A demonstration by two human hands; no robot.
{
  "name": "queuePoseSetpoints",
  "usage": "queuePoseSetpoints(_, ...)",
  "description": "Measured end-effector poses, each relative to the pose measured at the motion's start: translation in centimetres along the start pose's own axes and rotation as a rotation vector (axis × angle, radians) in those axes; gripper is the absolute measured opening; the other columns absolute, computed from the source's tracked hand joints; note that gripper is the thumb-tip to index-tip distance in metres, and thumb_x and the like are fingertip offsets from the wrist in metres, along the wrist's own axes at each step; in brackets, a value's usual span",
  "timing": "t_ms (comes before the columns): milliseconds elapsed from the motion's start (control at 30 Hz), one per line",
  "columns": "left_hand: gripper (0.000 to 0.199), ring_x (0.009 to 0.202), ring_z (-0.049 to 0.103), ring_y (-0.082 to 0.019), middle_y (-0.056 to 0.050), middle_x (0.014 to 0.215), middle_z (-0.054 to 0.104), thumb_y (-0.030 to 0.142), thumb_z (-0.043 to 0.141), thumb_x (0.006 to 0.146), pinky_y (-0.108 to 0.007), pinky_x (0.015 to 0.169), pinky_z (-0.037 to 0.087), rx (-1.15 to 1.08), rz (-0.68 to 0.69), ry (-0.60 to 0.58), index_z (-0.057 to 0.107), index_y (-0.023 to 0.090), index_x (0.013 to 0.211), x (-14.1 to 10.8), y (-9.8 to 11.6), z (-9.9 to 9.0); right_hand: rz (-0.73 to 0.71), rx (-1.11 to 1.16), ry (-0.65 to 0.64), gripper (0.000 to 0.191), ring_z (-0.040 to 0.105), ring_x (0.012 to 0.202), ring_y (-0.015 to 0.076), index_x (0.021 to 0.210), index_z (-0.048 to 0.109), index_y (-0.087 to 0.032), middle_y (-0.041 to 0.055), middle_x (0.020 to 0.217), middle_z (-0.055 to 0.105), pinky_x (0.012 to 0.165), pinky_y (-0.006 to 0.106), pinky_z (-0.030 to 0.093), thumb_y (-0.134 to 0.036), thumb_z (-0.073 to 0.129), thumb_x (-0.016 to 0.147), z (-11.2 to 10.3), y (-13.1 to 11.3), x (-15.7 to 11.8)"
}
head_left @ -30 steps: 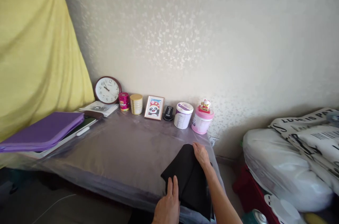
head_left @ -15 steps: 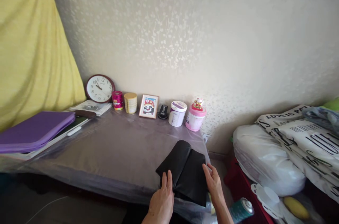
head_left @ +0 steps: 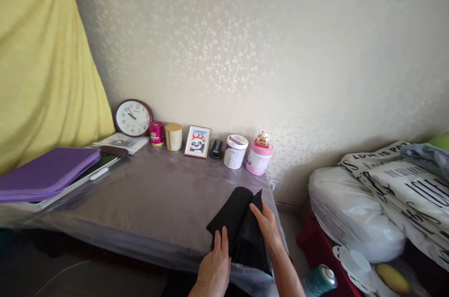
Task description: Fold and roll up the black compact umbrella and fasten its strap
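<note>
A folded piece of black material (head_left: 229, 208) lies at the front right corner of the table, its right part lifted and bent inward. My left hand (head_left: 214, 264) rests on its lower left edge, fingers stretched out and flat. On the right side, my right hand (head_left: 267, 227) is closed on the raised flap of the black material, thumb on the near face. What its other fingers do behind the flap is partly hidden.
Along the wall stand a clock (head_left: 133, 118), a pink can (head_left: 156, 134), a picture frame (head_left: 197, 141), a white tub (head_left: 235, 151) and a pink tub (head_left: 258, 157). Purple folders (head_left: 49, 170) lie at left. A spray can (head_left: 320, 280) and bagged bedding (head_left: 351, 213) are at right.
My right hand has moved left and up from the right edge, folding the right flap of the black material inward. My left hand has stayed in place.
</note>
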State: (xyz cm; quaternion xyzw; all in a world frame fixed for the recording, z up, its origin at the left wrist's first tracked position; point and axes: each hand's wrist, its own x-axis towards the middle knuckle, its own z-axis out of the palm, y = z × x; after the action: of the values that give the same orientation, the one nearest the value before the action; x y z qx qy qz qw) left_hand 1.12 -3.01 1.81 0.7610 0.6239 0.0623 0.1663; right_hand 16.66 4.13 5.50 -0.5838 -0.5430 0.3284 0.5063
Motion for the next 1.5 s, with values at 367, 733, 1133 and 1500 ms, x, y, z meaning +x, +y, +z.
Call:
queuePoseSetpoints(367,0.051,0.084,0.066,-0.017,-0.021,0.139,0.034,0.005,0.036,0.082,-0.023,0.071,0.050,0.033,-0.017,-0.022,0.038,0.014,0.133,0.6,-0.1,0.3,0.004,-0.256,-0.092,0.046,0.062,0.091,0.0254,0.114,0.056,-0.016,0.0078,0.092,0.068,0.076,0.035,0.050,-0.042,0.051,0.077,4.8,2.3,3.6)
queuePoseSetpoints(733,0.050,0.107,0.056,-0.022,-0.018,0.138,0.037,0.022,0.038,0.086,-0.028,0.083,0.047,0.009,0.039,0.043,0.031,0.011,0.134,-1.1,-2.1,-0.9,0.092,-0.446,-0.229,0.050,0.063,0.094,0.0232,0.121,0.047,-0.011,0.0123,0.097,0.068,0.077,0.032,0.047,-0.038,0.051,0.079,5.8,1.4,3.7)
queuePoseSetpoints(1133,0.076,0.099,0.057,-0.024,-0.008,0.149,0.013,0.016,0.052,0.075,-0.036,0.079,0.049,0.066,0.083,-0.004,0.015,0.032,0.140,-0.7,0.3,-2.6,-0.169,-0.363,-0.607,0.028,0.066,0.075,0.0150,0.090,0.066,-0.021,0.0007,0.083,0.072,0.068,0.025,0.047,-0.033,0.041,0.085,5.3,-0.5,2.5)
queuePoseSetpoints(1500,0.059,0.093,0.062,-0.015,-0.016,0.144,0.026,0.006,0.036,0.082,-0.023,0.080,0.048,0.059,0.051,-0.042,0.024,0.015,0.139,0.7,-0.7,-0.4,-0.570,-0.505,-0.517,0.027,0.059,0.097,0.0142,0.101,0.066,-0.024,0.0006,0.098,0.069,0.089,0.026,0.042,-0.025,0.041,0.090,4.9,-0.5,-1.5)
